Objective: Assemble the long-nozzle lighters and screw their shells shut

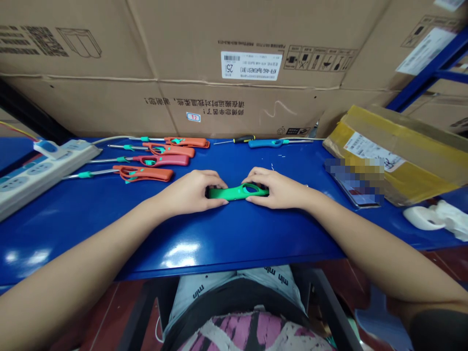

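A green gas lighter [237,193] lies lengthwise between my hands, just over the blue table. My left hand [201,192] is closed around its handle end. My right hand [274,190] pinches the other end beside the trigger opening, and its fingers hide that tip. Off to the left, several orange and red lighters [148,173] with metal stems lie roughly parallel. Behind my right hand are a blue lighter [265,144] and a screwdriver [244,139] with a black and yellow handle.
A white power strip [40,170] runs along the left side of the blue table [234,239]. Large cardboard boxes [204,105] wall off the back. At right are a yellow-taped carton [398,151], a phone [354,185] and a white object [424,218].
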